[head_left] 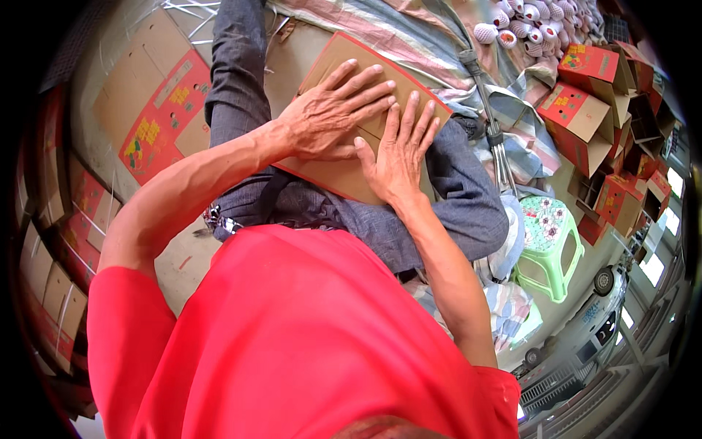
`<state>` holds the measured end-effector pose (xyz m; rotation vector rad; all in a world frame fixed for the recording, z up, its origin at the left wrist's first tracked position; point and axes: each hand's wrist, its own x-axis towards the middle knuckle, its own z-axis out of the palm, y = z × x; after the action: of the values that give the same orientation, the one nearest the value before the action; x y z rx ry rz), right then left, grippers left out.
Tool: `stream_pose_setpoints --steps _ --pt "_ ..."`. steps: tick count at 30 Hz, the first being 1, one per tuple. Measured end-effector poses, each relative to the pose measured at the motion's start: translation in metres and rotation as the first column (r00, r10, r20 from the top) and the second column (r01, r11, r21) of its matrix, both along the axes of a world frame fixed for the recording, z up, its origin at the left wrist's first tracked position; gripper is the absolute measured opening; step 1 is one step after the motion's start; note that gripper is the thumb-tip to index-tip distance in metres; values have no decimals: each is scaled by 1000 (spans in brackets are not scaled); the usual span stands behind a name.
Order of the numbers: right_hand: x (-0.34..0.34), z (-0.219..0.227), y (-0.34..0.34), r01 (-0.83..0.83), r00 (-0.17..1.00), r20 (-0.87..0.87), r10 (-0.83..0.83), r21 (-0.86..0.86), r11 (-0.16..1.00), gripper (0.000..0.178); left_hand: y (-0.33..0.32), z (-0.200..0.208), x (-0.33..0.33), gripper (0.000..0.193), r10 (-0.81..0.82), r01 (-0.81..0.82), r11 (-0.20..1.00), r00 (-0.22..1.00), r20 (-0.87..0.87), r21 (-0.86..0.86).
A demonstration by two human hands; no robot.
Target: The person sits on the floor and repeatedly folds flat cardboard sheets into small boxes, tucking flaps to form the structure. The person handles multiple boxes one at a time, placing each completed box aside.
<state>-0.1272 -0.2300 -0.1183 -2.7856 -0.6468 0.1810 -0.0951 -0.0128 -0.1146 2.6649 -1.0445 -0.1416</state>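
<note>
Across my lap lies a brown cardboard box (327, 174) with red edges, its plain side facing up. My left hand (325, 113) presses flat on that face, fingers stretched toward the right. Beside it my right hand (401, 150) rests on the same cardboard, its fingers extended and pointing away from me. The two hands almost meet near the middle of the panel, the right thumb close to the left one. Neither hand grips anything. Parts of the box are hidden under my hands and wrists.
A flattened red and brown carton (172, 110) lies on the floor at left, with bundled cartons (55, 293) nearer. Striped sheeting (409, 36) spreads ahead. At right are net-wrapped fruits (519, 29), opened red boxes (578, 121), a green stool (548, 252) and a parked vehicle (585, 329).
</note>
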Motion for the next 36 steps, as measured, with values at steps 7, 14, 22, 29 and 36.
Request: stream_pose_setpoints --steps 7,14,22,29,36 --pt "21 -8 -10 147 984 82 -156 112 983 64 1 -6 12 103 -45 40 995 998 -53 -94" --pt "51 -18 -16 155 948 268 -173 88 984 64 5 -4 27 87 -2 -26 926 997 -74 -376" --pt "38 -31 -93 180 932 263 -249 259 949 64 29 -157 9 67 815 -861 325 465 -347 -391" --pt "18 -72 -158 630 692 -56 -720 535 563 63 45 -174 25 76 108 -902 420 157 -982 -99" --pt "49 -72 -168 597 799 -406 -445 629 499 40 76 48 -4 38 -393 -792 30 552 -736 -610"
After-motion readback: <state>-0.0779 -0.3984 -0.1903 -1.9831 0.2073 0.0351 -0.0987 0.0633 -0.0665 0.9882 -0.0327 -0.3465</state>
